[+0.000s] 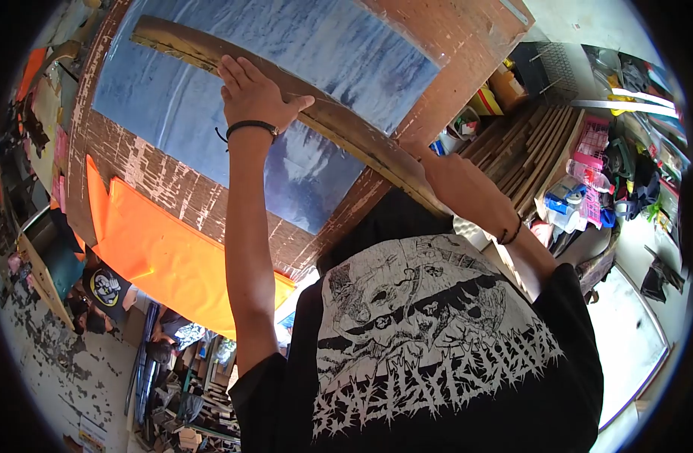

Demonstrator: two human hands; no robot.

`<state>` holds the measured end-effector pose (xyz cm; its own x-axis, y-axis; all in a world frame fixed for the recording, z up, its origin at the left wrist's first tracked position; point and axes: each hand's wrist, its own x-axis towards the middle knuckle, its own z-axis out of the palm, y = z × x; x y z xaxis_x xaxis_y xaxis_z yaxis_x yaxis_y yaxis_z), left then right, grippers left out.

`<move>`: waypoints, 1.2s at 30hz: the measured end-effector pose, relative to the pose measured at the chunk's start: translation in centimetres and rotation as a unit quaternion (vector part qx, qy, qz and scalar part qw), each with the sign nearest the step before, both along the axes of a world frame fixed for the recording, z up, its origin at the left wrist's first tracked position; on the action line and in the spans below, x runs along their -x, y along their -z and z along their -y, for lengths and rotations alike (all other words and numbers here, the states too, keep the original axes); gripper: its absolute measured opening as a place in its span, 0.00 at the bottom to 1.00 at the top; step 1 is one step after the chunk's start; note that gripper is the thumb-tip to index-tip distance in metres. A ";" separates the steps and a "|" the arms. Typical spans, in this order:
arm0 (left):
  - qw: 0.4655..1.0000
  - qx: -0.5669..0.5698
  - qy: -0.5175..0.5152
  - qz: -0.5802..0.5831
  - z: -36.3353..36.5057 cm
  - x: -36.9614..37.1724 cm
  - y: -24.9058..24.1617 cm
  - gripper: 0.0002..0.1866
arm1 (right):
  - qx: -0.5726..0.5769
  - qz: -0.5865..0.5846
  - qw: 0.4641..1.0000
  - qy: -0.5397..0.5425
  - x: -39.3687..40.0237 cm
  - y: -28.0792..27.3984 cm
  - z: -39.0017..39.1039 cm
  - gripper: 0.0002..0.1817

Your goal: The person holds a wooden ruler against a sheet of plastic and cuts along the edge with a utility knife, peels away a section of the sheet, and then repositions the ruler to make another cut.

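A long brown wooden strip (346, 127) lies diagonally across a glossy blue picture-like sheet (180, 98) on a worn brown board (172, 181). My left hand (254, 98) rests palm down on the strip, fingers spread and thumb stretched out to the right. Close to the strip's lower right end, beside its edge, is my right hand (446, 177), its fingers closed together. What those fingers hold, if anything, is too small to tell. Each wrist has a dark band.
Orange sheeting (165, 257) hangs along the board's near edge. Stacked wooden strips (527, 151) stand right, beside pink baskets (592, 151) and bottles. Two other people, one in a dark shirt (108, 287), are lower left near shelves of offcuts (191, 408).
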<state>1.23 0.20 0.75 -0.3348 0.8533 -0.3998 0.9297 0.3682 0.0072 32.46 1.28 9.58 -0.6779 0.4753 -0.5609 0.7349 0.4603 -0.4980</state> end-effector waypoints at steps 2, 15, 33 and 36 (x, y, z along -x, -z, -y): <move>1.000 0.009 -0.003 0.006 0.0 0.0 -0.2 0.72 | -0.012 -0.056 0.997 0.055 1.7 0.0 -0.1 0.28; 0.999 0.034 -0.017 0.024 -0.4 -0.2 -0.9 0.72 | -0.038 -0.023 0.999 0.017 6.4 3.8 -0.9 0.30; 1.000 0.007 -0.010 0.018 -0.1 -0.1 -0.3 0.73 | -0.024 -0.070 0.997 0.032 4.1 2.5 -1.0 0.30; 1.000 0.017 -0.008 0.010 -0.3 -0.2 -0.7 0.73 | -0.025 -0.096 0.994 0.038 5.4 3.6 -1.3 0.27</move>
<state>1.46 0.48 1.48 -0.3396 0.8340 -0.4349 0.9238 0.3827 0.0125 27.03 2.58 6.02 -0.7310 0.5533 -0.3994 0.6623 0.4343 -0.6105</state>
